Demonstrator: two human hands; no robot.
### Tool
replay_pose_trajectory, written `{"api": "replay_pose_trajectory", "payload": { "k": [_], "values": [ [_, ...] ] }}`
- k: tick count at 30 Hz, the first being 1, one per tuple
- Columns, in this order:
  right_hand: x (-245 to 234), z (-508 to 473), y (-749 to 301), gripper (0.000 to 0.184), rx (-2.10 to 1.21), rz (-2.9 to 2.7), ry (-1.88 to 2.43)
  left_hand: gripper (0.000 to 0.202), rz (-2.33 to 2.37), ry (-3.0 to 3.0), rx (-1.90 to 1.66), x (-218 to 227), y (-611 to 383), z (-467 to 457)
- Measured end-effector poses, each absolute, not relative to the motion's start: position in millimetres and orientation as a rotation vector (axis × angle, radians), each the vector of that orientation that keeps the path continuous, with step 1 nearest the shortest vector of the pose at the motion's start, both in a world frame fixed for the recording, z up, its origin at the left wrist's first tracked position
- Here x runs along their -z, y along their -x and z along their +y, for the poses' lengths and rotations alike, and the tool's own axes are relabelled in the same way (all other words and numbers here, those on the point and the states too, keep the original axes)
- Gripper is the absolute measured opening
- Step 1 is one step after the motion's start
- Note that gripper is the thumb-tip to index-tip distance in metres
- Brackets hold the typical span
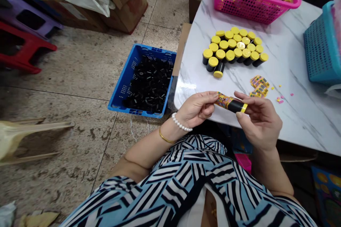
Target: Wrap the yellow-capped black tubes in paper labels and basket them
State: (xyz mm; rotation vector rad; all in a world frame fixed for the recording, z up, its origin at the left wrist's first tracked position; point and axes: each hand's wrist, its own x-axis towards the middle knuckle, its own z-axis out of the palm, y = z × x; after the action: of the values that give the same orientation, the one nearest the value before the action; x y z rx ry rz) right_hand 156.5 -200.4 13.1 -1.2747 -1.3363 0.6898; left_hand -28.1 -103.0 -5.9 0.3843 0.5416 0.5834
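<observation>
1. Head view: a black tube (236,106) with a yellow cap (244,108) is held over the near edge of the table (298,124).
2. A printed wrapper (222,100) at its other end is pinched by the left hand (198,108), fingers curled nearly closed.
3. The capped end is held between thumb and fingers of the half-open right hand (259,118).
4. Capped tubes (237,45) are grouped mid-table, with broad tabletop shown at the table's front right.
5. The table's far edge is taken by a pink basket (247,5), its right edge by a blue basket (321,44).

One held tube (235,106), two bracelets (181,123), one blue crate (113,102) appear.
</observation>
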Motion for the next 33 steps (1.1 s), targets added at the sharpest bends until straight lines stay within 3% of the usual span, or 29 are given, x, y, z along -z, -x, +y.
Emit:
{"api": "replay_pose_trajectory", "payload": {
  "k": [11, 15, 21, 28, 33],
  "values": [
    [-14.1, -182.2, -163.7, 0.045, -0.331, -1.481, 1.210, 0.049, 0.627, -0.885, -0.864, -8.3, 36.0, -100.1],
    [-14.8, -179.6, -165.6, 0.045, -0.321, -1.654, 1.232, 0.040, 0.487, -0.978, -0.662, -5.7, 37.4, -98.6],
    [-6.2, -185.0, -167.1, 0.052, -0.202, -1.731, 1.244, 0.040, 0.504, -1.038, -0.726, 5.3, 33.9, -102.6],
    [-0.3, -184.5, -165.1, 0.040, -0.236, -1.652, 1.277, 0.046, 0.497, -1.170, -0.742, 2.9, 27.0, -103.3],
    [3.6, -182.1, -166.9, 0.035, -0.309, -1.627, 1.316, 0.035, 0.589, -1.266, -0.720, -0.9, 27.6, -99.2]
  ]
}}
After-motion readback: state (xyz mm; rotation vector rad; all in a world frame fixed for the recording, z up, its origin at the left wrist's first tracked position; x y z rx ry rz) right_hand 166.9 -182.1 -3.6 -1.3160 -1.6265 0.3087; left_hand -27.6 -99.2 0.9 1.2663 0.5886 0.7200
